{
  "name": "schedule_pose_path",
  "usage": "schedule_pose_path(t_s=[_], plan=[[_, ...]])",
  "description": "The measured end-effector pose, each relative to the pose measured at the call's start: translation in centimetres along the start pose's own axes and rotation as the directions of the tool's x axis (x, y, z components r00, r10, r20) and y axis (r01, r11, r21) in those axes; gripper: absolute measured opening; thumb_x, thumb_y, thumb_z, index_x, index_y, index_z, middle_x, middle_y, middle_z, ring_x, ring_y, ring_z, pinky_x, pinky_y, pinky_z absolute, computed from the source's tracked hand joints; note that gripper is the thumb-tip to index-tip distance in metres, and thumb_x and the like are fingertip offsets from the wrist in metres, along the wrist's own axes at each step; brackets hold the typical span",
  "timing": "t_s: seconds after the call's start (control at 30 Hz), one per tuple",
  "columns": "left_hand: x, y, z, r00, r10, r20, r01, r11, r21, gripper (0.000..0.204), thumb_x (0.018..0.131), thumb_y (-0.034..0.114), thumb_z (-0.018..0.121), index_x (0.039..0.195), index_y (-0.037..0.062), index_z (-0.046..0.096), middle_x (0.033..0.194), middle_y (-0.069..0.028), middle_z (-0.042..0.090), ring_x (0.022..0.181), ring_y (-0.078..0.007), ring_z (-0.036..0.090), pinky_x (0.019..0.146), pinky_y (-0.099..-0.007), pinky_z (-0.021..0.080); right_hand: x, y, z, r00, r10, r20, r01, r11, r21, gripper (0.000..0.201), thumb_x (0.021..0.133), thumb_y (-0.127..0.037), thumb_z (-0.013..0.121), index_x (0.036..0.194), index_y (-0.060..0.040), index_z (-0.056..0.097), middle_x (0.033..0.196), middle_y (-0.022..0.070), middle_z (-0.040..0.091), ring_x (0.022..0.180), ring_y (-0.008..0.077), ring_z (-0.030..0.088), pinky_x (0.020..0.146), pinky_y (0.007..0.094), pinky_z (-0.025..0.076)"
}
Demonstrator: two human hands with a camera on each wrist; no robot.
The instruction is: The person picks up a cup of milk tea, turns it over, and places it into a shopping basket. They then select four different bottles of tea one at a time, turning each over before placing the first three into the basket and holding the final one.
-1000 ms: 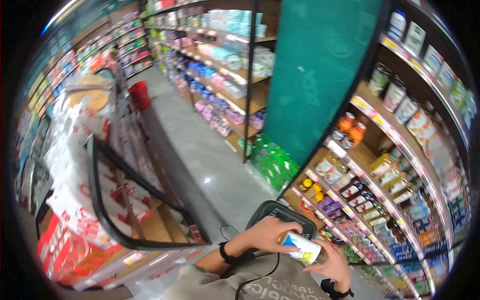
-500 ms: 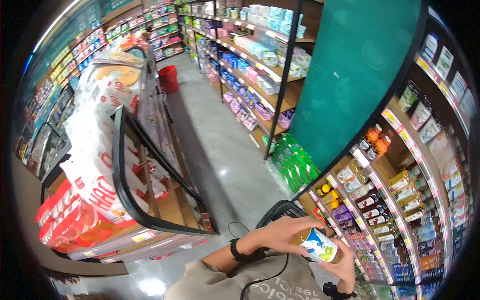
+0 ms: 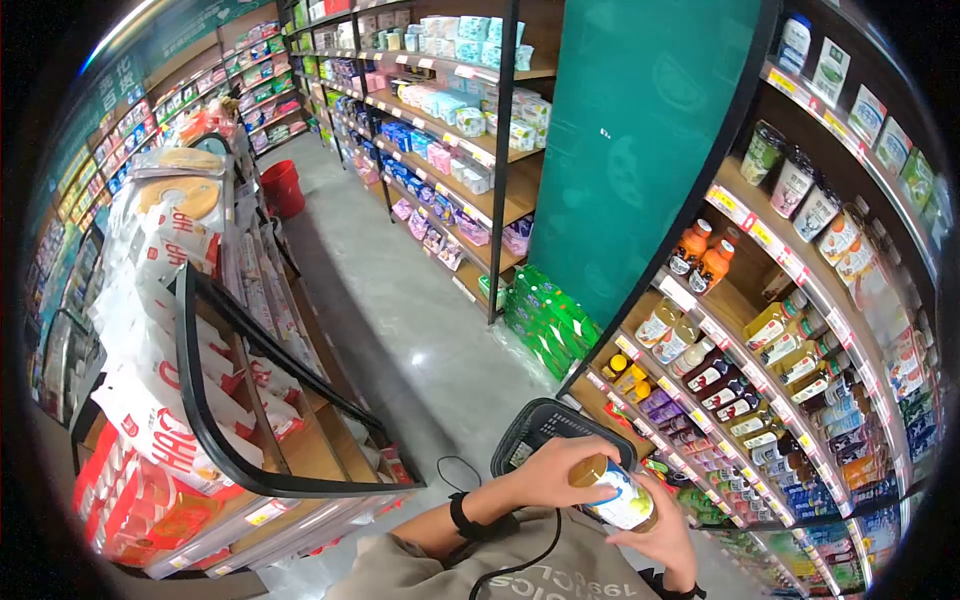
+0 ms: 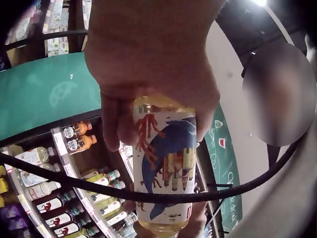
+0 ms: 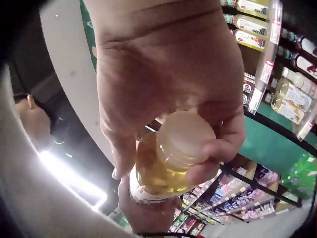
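Observation:
A clear bottle (image 3: 622,500) of yellow liquid is held slantwise between both hands in front of the chest. The left hand (image 3: 550,472) grips its upper-left end, thumb and fingers on either side. In the left wrist view, the left hand (image 4: 153,64) holds the bottle (image 4: 163,163), whose label shows a blue whale and orange coral. The right hand (image 3: 665,535) curls round the opposite end. Seen from the right wrist, the right hand (image 5: 171,84) has its fingers around the pale translucent cap (image 5: 185,139) and shoulder; the left hand is partly visible beyond.
A black basket (image 3: 520,430) is behind the hands. Shelves of bottles (image 3: 735,385) stand close on the right, beside a green panel (image 3: 640,170). A black-railed display (image 3: 215,430) with bagged goods is on the left. The grey aisle (image 3: 400,300) leads to a red bucket (image 3: 283,190).
The head view swung left, then back right. Both hands remain on the bottle, which has turned slightly between them, and more of the basket shows than before.

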State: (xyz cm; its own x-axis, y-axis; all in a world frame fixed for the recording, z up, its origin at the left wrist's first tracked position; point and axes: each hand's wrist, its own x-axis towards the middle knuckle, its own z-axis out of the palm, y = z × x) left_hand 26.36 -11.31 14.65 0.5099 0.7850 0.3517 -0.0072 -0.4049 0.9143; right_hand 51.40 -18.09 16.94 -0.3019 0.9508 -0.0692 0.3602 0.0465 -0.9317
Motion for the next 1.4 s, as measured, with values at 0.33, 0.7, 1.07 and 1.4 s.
schedule_pose_path(t_s=[0.33, 0.7, 1.07, 1.4], plan=[[1.8, -1.0, 0.8, 0.984, -0.157, 0.083, 0.162, 0.985, -0.061, 0.05, 0.086, 0.027, 0.079, 0.125, 0.0033, 0.058, 0.12, -0.0129, 0.065, 0.111, -0.0264, 0.065, 0.095, -0.0351, 0.049, 0.9, 1.2, -0.5, 0.985, -0.123, -0.12, 0.095, 0.972, -0.217, 0.08, 0.058, -0.02, 0.097, 0.126, 0.0032, 0.062, 0.107, 0.0168, 0.074, 0.096, 0.023, 0.073, 0.087, 0.0352, 0.057], [3.5, 2.0, 0.2, 0.962, 0.182, 0.205, -0.175, 0.983, -0.053, 0.077, 0.076, 0.03, 0.086, 0.139, 0.0036, 0.051, 0.136, -0.0185, 0.057, 0.122, -0.0369, 0.059, 0.101, -0.0416, 0.048, 1.2, 1.7, -3.8, 0.991, -0.024, 0.133, 0.001, 0.986, 0.167, 0.074, 0.063, -0.014, 0.097, 0.125, 0.0063, 0.062, 0.106, 0.0075, 0.07, 0.097, 0.0097, 0.063, 0.086, 0.0278, 0.053], [2.4, 0.7, 1.0, 0.986, 0.149, 0.078, -0.151, 0.988, 0.019, 0.052, 0.076, 0.025, 0.087, 0.117, 0.0045, 0.063, 0.104, -0.0125, 0.066, 0.093, -0.0311, 0.067, 0.079, -0.0374, 0.053, 1.0, 1.0, -2.9, 0.994, 0.05, 0.094, -0.057, 0.996, 0.075, 0.084, 0.056, -0.021, 0.101, 0.126, 0.0028, 0.061, 0.109, 0.0057, 0.066, 0.1, 0.0123, 0.061, 0.089, 0.0293, 0.05], [3.1, 0.3, 1.6, 0.996, -0.07, 0.053, 0.072, 0.997, -0.041, 0.047, 0.074, 0.018, 0.089, 0.113, 0.0029, 0.067, 0.106, -0.0117, 0.069, 0.098, -0.0231, 0.068, 0.087, -0.0339, 0.052, 1.1, 0.9, -2.4, 0.997, -0.045, -0.061, 0.036, 0.991, -0.132, 0.065, 0.066, -0.032, 0.095, 0.115, 0.0007, 0.066, 0.092, 0.0137, 0.073, 0.083, 0.0231, 0.074, 0.077, 0.0334, 0.057]])
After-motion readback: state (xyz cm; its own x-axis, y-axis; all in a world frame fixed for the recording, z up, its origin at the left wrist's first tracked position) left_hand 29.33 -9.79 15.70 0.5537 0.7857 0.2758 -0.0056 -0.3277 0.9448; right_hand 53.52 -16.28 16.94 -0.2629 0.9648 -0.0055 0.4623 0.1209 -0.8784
